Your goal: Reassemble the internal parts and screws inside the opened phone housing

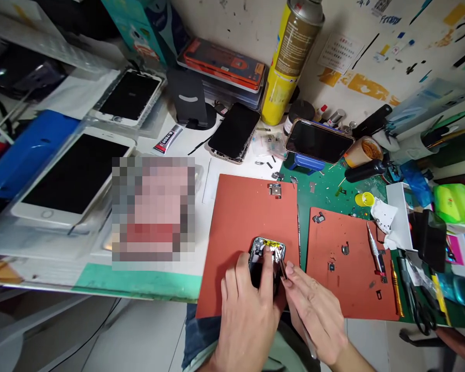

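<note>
An opened phone housing (258,247), its inner parts showing, lies on the orange-red mat at the edge nearest me. My left hand (250,310) holds it by its sides, with the index finger pressed down on the inside near the top. A yellow strip (272,243) runs along the housing's top end. In my right hand (316,312) is a pair of tweezers (282,267), pinched between thumb and fingers. Their tips reach into the top right of the housing, beside my left index finger. What the tips touch is too small to make out.
Small metal parts (275,190) lie on the left mat (232,217). More parts and a screwdriver (373,245) are on the right mat (356,232). Behind stand a propped phone (320,141) and a yellow spray can (290,62). A white phone (73,175) lies left. Scissors (420,310) rest far right.
</note>
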`<action>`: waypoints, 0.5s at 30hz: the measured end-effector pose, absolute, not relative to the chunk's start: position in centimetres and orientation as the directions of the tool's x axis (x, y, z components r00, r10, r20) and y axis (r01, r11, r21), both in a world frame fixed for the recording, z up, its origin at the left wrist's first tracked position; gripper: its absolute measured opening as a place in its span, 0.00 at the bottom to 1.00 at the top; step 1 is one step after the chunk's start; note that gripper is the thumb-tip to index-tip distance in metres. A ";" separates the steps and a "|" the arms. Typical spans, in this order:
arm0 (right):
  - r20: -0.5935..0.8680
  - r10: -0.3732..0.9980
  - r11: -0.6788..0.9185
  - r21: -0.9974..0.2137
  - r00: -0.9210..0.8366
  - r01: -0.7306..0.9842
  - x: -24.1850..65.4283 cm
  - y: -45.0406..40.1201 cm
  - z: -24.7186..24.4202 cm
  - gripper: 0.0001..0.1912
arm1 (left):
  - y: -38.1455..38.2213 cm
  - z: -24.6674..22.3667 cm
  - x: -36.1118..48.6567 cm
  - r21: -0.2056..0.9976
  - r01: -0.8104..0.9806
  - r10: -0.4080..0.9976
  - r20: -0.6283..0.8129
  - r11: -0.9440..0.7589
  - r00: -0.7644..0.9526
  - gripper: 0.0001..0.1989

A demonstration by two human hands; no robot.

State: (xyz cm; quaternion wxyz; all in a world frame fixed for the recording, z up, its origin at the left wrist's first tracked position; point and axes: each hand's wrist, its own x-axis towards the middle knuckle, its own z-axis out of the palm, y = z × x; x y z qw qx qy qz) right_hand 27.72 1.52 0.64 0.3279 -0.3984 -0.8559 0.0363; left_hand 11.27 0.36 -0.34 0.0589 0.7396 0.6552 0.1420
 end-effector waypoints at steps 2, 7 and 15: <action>0.543 0.694 0.691 -0.318 -0.473 0.649 27.6 1.5 0.5 0.26 | 0.4 -0.4 11.2 0.273 0.952 0.985 0.134 -0.139 0.105 0.36; 0.575 0.640 0.739 -0.279 -0.510 0.614 27.3 1.9 0.4 0.19 | 0.5 -0.4 11.1 0.278 0.949 0.984 0.134 -0.149 0.115 0.35; 0.562 0.611 0.739 -0.153 -0.558 0.656 27.1 1.9 1.0 0.10 | 0.4 -0.4 11.1 0.254 0.954 0.981 0.143 -0.161 0.127 0.34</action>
